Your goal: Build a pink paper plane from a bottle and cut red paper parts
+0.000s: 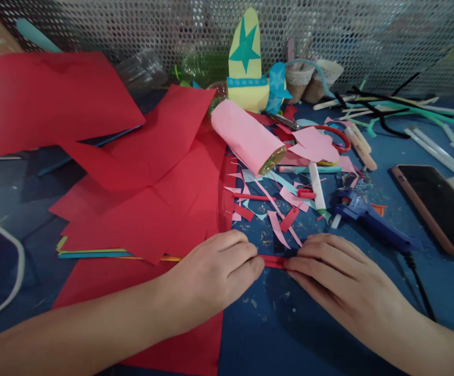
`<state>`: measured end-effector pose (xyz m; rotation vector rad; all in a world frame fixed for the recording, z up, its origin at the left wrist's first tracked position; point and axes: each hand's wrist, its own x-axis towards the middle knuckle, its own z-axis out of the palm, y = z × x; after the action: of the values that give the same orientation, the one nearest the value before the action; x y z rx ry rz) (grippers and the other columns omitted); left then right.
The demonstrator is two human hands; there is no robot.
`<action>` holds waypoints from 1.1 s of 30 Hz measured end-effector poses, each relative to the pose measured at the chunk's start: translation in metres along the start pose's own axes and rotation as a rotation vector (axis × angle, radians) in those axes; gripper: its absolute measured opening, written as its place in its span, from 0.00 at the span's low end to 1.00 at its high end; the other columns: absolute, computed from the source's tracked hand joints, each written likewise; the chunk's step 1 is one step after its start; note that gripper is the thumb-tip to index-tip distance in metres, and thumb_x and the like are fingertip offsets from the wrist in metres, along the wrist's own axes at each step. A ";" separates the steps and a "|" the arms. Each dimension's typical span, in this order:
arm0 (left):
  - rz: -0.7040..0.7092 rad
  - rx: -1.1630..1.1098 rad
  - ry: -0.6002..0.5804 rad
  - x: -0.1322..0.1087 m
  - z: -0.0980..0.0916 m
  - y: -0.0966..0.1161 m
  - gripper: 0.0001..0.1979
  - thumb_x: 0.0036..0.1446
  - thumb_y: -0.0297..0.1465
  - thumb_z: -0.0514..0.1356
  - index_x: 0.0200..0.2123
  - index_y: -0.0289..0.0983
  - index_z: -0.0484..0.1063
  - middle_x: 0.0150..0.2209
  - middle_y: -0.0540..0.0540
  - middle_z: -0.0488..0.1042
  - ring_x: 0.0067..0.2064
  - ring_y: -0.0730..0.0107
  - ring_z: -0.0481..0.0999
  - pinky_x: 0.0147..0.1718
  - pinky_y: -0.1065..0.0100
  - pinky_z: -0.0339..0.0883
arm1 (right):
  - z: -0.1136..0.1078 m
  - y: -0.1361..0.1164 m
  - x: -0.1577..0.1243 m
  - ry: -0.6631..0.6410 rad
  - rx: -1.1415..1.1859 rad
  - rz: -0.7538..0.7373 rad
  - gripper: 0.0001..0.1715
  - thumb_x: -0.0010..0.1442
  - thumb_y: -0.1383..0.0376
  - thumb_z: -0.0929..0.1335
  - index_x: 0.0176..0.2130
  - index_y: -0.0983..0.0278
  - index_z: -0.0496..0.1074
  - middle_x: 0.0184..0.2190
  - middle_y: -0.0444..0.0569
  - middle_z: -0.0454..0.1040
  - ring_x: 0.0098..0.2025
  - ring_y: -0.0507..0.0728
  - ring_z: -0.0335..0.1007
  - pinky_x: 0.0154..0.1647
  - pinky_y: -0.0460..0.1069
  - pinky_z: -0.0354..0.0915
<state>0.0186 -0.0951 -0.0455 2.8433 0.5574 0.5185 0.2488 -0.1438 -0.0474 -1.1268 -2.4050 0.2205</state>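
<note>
A narrow red paper strip (274, 261), which looks folded or rolled, stretches between my two hands just above the blue table. My left hand (221, 266) pinches its left end, the forearm lying across red paper sheets (140, 214). At the other end, the fingers of my right hand (340, 271) close on the strip; their tips hide part of it. Small pink and red paper scraps (285, 216) lie just beyond the strip. Behind them rests a pink paper-wrapped bottle or tube (246, 136) on its side.
A blue hot glue gun (371, 216) with a black cord lies right, beside a phone (438, 203). Red-handled scissors (336, 134) sit among scraps. Farther back are a yellow-and-blue paper craft (246, 68), small pots (299, 81) and pipe cleaners (391, 109) before a perforated metal panel (360, 36).
</note>
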 end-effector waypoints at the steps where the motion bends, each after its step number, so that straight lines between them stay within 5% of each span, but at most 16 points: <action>1: 0.000 0.007 -0.005 0.000 0.000 0.000 0.19 0.67 0.20 0.42 0.40 0.30 0.73 0.33 0.44 0.73 0.37 0.67 0.70 0.40 0.64 0.71 | 0.000 0.000 0.000 0.000 -0.005 0.001 0.11 0.66 0.71 0.63 0.40 0.65 0.74 0.33 0.46 0.78 0.39 0.56 0.72 0.46 0.54 0.68; 15: 0.005 0.036 0.013 -0.002 -0.001 -0.001 0.16 0.65 0.20 0.45 0.42 0.30 0.72 0.29 0.45 0.71 0.32 0.67 0.68 0.33 0.66 0.69 | -0.003 -0.001 0.002 0.016 -0.145 -0.080 0.19 0.70 0.70 0.57 0.38 0.65 0.76 0.33 0.45 0.81 0.38 0.54 0.76 0.44 0.51 0.73; 21: 0.007 0.017 -0.064 -0.001 -0.005 -0.002 0.18 0.66 0.20 0.43 0.41 0.30 0.73 0.31 0.44 0.72 0.34 0.66 0.70 0.35 0.64 0.71 | -0.002 0.000 0.003 0.010 -0.109 -0.043 0.17 0.70 0.69 0.58 0.39 0.64 0.75 0.33 0.46 0.80 0.36 0.53 0.76 0.43 0.51 0.73; 33: -0.031 -0.055 -0.013 -0.002 0.003 -0.005 0.14 0.67 0.23 0.47 0.43 0.31 0.73 0.37 0.44 0.74 0.39 0.69 0.70 0.42 0.65 0.72 | -0.002 -0.001 0.004 0.000 -0.132 -0.035 0.18 0.69 0.70 0.58 0.38 0.65 0.75 0.32 0.46 0.80 0.36 0.54 0.75 0.43 0.51 0.71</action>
<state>0.0162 -0.0922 -0.0506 2.7791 0.5749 0.5019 0.2467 -0.1416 -0.0439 -1.1399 -2.4678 0.0514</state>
